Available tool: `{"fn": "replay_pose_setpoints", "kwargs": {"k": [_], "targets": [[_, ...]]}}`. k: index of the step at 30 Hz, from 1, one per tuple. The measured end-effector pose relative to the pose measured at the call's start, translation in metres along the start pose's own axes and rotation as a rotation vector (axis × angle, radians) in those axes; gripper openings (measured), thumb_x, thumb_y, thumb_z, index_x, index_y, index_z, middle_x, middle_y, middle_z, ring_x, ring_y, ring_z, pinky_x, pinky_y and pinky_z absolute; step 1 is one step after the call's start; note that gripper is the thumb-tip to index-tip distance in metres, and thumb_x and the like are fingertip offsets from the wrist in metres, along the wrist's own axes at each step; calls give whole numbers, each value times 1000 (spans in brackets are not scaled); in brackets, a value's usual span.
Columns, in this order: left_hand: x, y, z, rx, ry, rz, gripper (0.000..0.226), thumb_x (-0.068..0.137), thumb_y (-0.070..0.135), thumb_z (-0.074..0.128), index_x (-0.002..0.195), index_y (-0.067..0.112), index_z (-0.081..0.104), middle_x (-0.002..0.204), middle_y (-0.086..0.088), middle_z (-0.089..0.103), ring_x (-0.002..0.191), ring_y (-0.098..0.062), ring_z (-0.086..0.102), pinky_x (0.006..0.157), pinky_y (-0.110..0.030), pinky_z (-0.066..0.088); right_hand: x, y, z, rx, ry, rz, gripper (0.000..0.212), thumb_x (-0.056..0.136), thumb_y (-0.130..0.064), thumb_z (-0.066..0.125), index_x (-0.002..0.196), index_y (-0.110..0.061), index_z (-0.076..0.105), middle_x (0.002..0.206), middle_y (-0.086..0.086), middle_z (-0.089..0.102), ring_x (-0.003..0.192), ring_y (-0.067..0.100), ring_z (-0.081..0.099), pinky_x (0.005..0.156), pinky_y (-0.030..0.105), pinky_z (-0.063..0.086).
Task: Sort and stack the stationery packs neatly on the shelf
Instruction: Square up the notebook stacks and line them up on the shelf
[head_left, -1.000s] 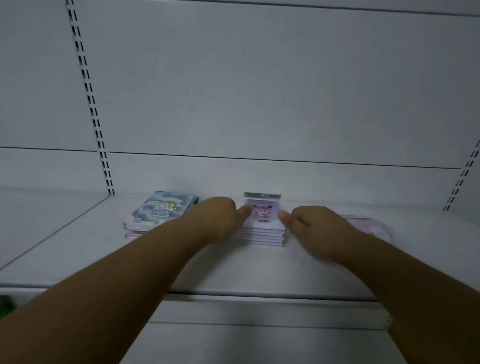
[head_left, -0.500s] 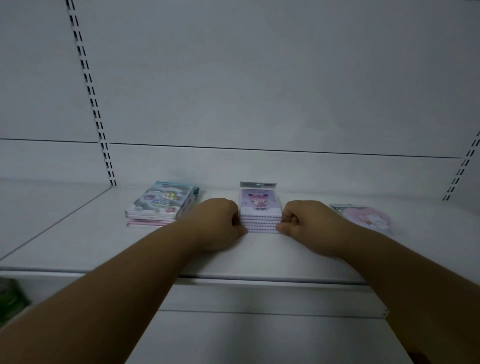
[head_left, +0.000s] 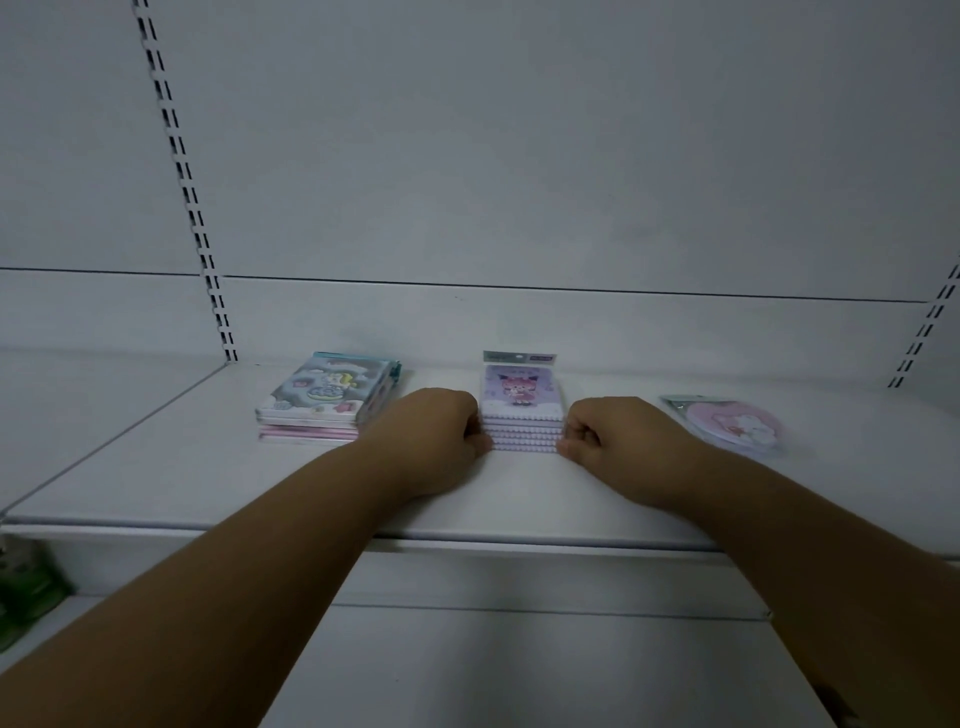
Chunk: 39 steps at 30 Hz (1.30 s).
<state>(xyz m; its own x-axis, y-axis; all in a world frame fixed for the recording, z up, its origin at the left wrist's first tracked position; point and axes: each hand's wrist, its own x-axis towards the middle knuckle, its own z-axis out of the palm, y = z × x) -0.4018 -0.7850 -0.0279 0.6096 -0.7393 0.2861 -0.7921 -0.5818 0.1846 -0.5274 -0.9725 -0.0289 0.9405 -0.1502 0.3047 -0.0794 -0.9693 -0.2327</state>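
Observation:
A stack of purple stationery packs (head_left: 522, 402) with a cartoon figure on top sits mid-shelf on the white shelf (head_left: 156, 467). My left hand (head_left: 436, 434) is curled into a fist pressed against the stack's left side. My right hand (head_left: 605, 436) is also fisted and presses against its right side. To the left lies a stack of blue-and-pink packs (head_left: 324, 397), untouched. At the right a round pink pack (head_left: 730, 423) lies flat by itself.
The shelf's white back panel (head_left: 519, 322) stands right behind the packs, with slotted uprights at left (head_left: 208, 280) and right (head_left: 922, 338). Below is a lower white shelf (head_left: 519, 670); green items (head_left: 28, 587) sit at its far left.
My fingers, which rested on top of the purple stack, have curled into fists against its two sides. The view has shifted slightly; the stacks stay where they were.

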Motion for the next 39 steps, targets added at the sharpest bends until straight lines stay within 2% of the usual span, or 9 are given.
{"fn": "replay_pose_setpoints", "kwargs": {"k": [5,11,17,21,24,26,29,35,39], "targets": [[-1,-1,-1,19,11,34,28,90,47,54,89,20,62,89,-2,65,75,-17,52,65,-29,39,-2,-3,0,-32,9,22,21,91,-35,57,79,-17,60,69,-9,52,65,9,47,57,23,32],[-3,-3,-2,-32,16,49,33,89,52,51,68,27,46,67,8,52,60,-7,46,49,-22,28,-8,-6,-7,-31,-8,77,19,89,-35,59,76,-20,59,66,-12,50,61,2,45,53,18,28],[-5,-2,1,-66,37,48,22,91,36,54,72,28,49,64,12,47,59,-3,44,48,-18,27,-12,-12,2,-20,55,110,16,89,-28,58,75,-21,58,66,-12,51,63,3,45,56,17,31],[-7,2,-5,-49,18,15,23,89,36,57,71,24,52,65,10,49,58,-5,44,48,-18,27,-14,-13,0,-14,76,116,19,88,-27,59,70,-22,54,64,-11,50,62,5,45,57,23,32],[-10,8,-15,29,43,-1,24,87,39,56,70,22,55,67,5,55,60,-7,48,50,-24,35,-16,-9,-4,-24,106,116,17,86,-28,60,71,-21,56,63,-11,50,61,5,45,55,20,30],[-12,20,-17,60,115,52,25,86,42,54,71,22,56,68,5,55,61,-11,50,56,-26,38,-21,0,-10,-2,153,120,17,85,-28,60,69,-25,54,63,-12,51,61,5,47,54,17,30],[-10,56,-13,13,166,150,28,86,45,54,67,24,51,64,9,50,60,-12,49,53,-26,32,-31,21,-25,7,226,164,19,82,-31,62,66,-29,52,63,-14,52,62,4,49,53,15,29],[26,137,13,-95,13,247,22,88,46,55,82,25,57,85,1,63,76,-16,54,67,-28,41,-54,93,-73,9,248,235,10,83,-24,62,73,-25,60,72,-10,58,68,6,53,57,20,37],[55,175,32,-53,-8,167,38,90,48,54,110,16,60,109,-6,63,95,-21,57,74,-27,38,-60,141,-89,28,208,342,11,85,-31,64,83,-20,65,80,-6,62,74,11,55,59,21,37]]}}
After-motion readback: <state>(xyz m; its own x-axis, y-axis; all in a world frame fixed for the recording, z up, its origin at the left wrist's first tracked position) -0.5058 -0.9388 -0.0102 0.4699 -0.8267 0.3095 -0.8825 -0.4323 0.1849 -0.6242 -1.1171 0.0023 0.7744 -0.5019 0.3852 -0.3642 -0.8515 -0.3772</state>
